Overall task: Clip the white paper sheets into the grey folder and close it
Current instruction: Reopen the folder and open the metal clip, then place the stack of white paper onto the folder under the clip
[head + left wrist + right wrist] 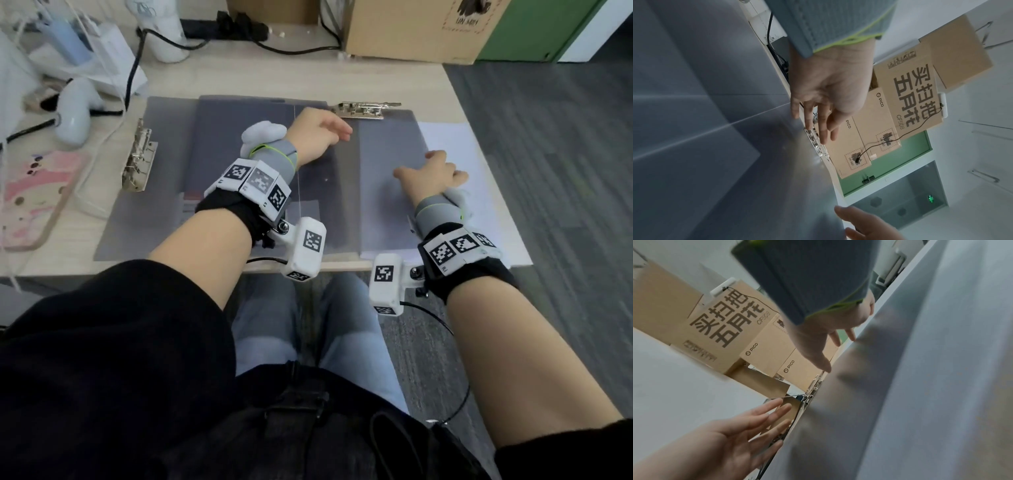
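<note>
The grey translucent folder lies open and flat on the desk. One metal clip sits at its far edge, another metal clip at its left edge. White paper sheets lie at the right, partly under the folder's right half. My left hand reaches over the folder with straight fingers, its fingertips right beside the far clip. My right hand rests flat on the folder's right half near its right edge, thumb spread, holding nothing.
A pink phone case and a white controller with cables lie left of the folder. Cardboard boxes stand behind the desk's far edge. The desk's right edge runs close to the paper, with carpet beyond.
</note>
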`<action>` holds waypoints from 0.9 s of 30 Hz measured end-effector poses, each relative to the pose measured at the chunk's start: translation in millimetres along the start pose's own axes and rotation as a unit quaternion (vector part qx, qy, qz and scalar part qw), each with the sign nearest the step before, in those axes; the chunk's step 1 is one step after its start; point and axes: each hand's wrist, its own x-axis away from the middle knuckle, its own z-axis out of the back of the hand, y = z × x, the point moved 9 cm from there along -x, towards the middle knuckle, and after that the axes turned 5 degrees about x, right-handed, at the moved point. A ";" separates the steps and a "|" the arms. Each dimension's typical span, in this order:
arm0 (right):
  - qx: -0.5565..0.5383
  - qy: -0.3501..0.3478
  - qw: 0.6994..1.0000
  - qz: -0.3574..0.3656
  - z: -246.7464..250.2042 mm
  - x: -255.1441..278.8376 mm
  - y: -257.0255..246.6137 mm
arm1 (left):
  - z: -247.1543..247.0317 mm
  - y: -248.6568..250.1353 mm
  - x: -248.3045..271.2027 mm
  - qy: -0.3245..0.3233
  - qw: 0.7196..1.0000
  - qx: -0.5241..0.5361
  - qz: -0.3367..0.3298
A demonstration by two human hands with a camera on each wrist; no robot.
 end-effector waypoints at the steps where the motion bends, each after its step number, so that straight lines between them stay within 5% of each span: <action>1: -0.011 -0.008 1.000 -0.003 1.0 5.1 5.1 | -4.9 1.1 6.2 -0.005 1.000 -0.001 0.002; 7: -0.033 -0.019 0.999 -0.034 7.7 26.8 25.4 | -29.5 2.7 34.0 -0.028 1.000 -0.009 0.009; 14: -0.156 -0.042 0.987 0.015 17.6 29.4 29.1 | -60.9 14.2 44.9 -0.028 1.000 0.009 0.004; 21: 0.053 0.032 0.996 -0.060 57.0 16.1 90.0 | -101.4 6.6 39.8 -0.065 0.997 -0.014 0.046; 27: 0.080 0.007 0.995 -0.065 43.7 15.3 114.6 | -113.3 -2.8 37.3 -0.054 0.997 -0.019 0.059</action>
